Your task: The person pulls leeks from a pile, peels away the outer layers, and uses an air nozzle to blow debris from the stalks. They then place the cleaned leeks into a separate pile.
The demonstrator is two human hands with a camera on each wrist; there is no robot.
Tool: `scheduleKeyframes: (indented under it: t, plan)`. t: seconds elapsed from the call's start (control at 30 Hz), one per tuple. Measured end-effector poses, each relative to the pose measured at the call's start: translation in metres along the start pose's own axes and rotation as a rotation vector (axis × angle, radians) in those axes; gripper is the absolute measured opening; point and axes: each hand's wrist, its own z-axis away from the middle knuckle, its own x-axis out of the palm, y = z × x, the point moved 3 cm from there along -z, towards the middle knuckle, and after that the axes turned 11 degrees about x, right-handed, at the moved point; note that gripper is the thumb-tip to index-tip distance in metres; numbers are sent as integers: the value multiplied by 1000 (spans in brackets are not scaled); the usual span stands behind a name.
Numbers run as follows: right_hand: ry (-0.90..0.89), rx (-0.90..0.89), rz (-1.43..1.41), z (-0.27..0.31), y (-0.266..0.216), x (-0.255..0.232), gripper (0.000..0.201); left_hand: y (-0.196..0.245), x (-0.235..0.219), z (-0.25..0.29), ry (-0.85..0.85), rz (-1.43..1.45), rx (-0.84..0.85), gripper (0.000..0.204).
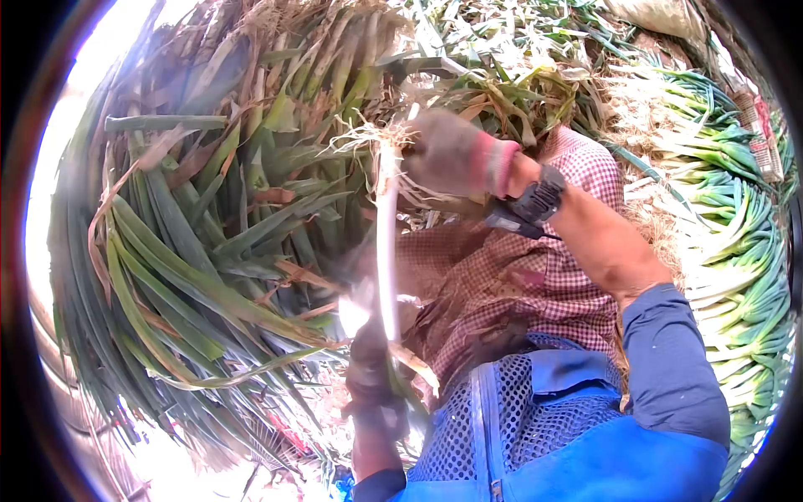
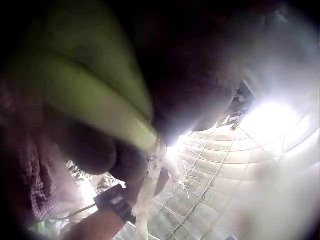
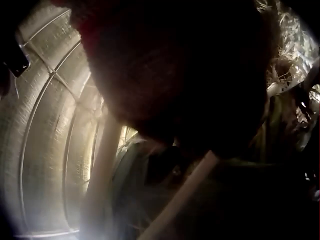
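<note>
A long green onion (image 1: 386, 243) stands nearly upright in front of the person, its roots (image 1: 368, 138) at the top. The gloved left hand (image 1: 376, 368) grips it low down, where the white shank turns into leaf; close up, dark gloved fingers lie around the pale green leaves (image 2: 110, 112). At the root end, the gloved right hand (image 1: 447, 155) holds on with curled fingers, beside the fringe of roots. The right wrist view is dark: two pale stalk-like lengths, one at the left (image 3: 102, 175) and a thinner one (image 3: 186, 192), run down from below the glove.
A big heap of untrimmed green onions (image 1: 251, 209) fills the left side. Rows of cleaned green onions (image 1: 728, 251) lie along the right. Loose leaf scraps (image 1: 519, 92) cover the ground ahead. A checked cloth (image 1: 519, 259) covers the lap.
</note>
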Motion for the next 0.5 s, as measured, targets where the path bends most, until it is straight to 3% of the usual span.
scheduleKeyframes:
  t: [0.13, 0.2, 0.23, 0.3, 0.33, 0.4, 0.43, 0.5]
  plan:
    - [702, -6, -117, -88, 83, -77, 36, 25, 31, -10, -30, 17, -2, 43]
    - [902, -191, -84, -112, 127, -108, 29, 29, 41, -21, -45, 24, 18, 43]
    - [675, -70, -118, -62, 104, -103, 40, 31, 39, -30, -53, 36, 25, 43]
    - [234, -56, -113, -6, 80, -51, 63, 35, 36, -37, -59, 73, 12, 43]
    - [37, -175, -77, 7, 70, -24, 71, 37, 34, -38, -55, 89, 10, 43]
    - [-270, -266, -87, 19, 66, 43, 94, 36, 29, -37, -19, 109, 19, 44]
    - [-338, -337, -261, 20, 72, 83, 98, 33, 27, -39, -2, 104, 30, 44]
    - [-544, -313, -469, 32, 53, 123, 102, 29, 21, -39, 25, 58, 64, 44]
